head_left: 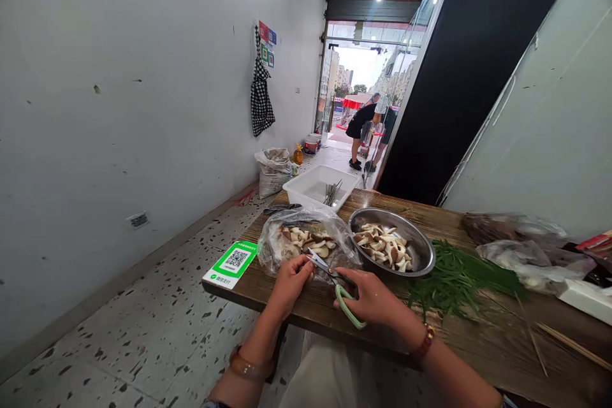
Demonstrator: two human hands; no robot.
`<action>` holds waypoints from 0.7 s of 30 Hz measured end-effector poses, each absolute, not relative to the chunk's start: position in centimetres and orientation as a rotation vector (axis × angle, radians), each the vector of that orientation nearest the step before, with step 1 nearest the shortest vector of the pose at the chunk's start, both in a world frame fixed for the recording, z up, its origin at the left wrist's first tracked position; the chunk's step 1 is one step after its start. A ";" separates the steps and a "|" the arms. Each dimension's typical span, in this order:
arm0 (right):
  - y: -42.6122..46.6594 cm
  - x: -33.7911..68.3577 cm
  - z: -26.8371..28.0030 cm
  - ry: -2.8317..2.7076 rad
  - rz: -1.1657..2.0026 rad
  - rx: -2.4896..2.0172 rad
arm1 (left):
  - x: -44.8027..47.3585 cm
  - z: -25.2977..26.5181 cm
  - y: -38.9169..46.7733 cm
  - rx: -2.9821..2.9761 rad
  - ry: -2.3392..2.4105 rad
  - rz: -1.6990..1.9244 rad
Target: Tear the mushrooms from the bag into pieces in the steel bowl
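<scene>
My right hand (366,296) grips a pair of scissors (350,307) with light green handles. Its blades point left, their tips close to the fingers of my left hand (292,280). Those fingers are pinched together, and what they hold is mostly hidden. Just beyond, a clear plastic bag (275,242) lies open with cut mushrooms (306,239) in it. To its right stands a steel bowl (423,248) with more mushroom pieces (382,245).
A white tub (306,188) with metal skewers (331,193) stands behind the bag. Green leaves (459,277), thin sticks (574,344) and plastic bags (530,255) lie right on the wooden table (444,350). A QR code card (232,263) is at the left corner. Two people (368,121) bend near the doorway.
</scene>
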State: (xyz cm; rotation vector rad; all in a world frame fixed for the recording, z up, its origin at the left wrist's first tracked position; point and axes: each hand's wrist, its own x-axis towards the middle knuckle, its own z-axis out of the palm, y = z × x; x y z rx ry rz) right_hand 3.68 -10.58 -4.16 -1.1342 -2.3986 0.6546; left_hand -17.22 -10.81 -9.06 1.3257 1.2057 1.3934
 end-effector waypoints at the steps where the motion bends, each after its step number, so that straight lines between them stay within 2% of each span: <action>1: -10.5 3.6 -4.2 -2.409 0.645 -1.130 | -17.2 -9.1 -10.8 1.313 1.196 1.400; 9: -10.1 3.8 -4.8 -2.361 0.754 -1.096 | -17.1 -9.2 -10.6 1.172 1.133 1.475; 21: -10.0 3.2 -5.6 -2.380 0.636 -1.074 | -17.0 -9.1 -10.8 1.134 1.101 1.485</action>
